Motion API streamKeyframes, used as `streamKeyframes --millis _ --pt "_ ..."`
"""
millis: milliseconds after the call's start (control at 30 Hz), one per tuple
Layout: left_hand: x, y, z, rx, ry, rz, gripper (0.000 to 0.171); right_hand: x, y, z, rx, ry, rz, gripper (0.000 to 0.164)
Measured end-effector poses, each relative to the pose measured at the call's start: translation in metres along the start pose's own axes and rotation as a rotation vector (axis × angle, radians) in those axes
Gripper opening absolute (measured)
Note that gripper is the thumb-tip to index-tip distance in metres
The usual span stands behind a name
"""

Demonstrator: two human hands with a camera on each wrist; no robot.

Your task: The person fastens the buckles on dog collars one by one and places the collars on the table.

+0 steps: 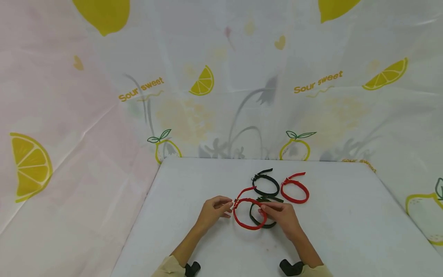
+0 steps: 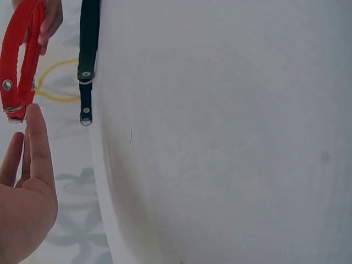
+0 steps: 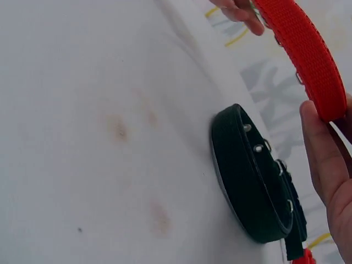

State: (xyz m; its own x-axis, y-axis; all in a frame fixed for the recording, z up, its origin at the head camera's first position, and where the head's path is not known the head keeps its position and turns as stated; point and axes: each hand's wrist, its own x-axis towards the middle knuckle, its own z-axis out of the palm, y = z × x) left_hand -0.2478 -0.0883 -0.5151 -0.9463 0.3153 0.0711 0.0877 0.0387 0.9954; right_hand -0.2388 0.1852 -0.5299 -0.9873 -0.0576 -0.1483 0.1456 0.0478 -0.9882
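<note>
A red collar (image 1: 250, 227) with a metal buckle, eyelets and a loose strap end is raised above the table, fastened in a loop. My right hand (image 1: 282, 218) pinches its right side between thumb and fingers. At the buckle side is my left hand (image 1: 214, 211), its fingers extended; in the left wrist view a fingertip (image 2: 35, 113) reaches right up to the red collar (image 2: 10, 66). Behind and below the held collar, a dark green collar (image 3: 236, 170) lies looped on the table, partly covered in the head view by the red one and the right hand.
Farther back on the white table (image 1: 194, 177) lie another dark looped collar (image 1: 268, 194) and, to its right, a second red collar (image 1: 297, 201). A lemon-printed curtain (image 1: 221, 115) hangs behind the table. Black wrist mounts (image 1: 291, 268) sit at both sleeves.
</note>
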Motion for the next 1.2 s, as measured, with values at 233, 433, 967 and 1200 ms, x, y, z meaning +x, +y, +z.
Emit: streamKeyframes --millis 233,433,967,1200 --pt "0.000 0.000 -0.002 -0.008 0.008 -0.007 0.021 -0.003 -0.005 -0.026 0.022 0.064 0.009 0.038" --pt "-0.001 -0.001 -0.007 -0.018 0.006 -0.008 0.025 -0.010 -0.007 -0.054 -0.006 0.103 0.018 0.047" --pt "-0.003 -0.009 -0.017 -0.009 0.020 -0.021 0.026 -0.033 0.004 -0.104 -0.114 0.236 0.144 0.058" --pt "-0.006 -0.003 -0.019 -0.003 0.021 -0.028 0.026 -0.039 0.013 -0.119 -0.109 0.269 0.185 0.058"
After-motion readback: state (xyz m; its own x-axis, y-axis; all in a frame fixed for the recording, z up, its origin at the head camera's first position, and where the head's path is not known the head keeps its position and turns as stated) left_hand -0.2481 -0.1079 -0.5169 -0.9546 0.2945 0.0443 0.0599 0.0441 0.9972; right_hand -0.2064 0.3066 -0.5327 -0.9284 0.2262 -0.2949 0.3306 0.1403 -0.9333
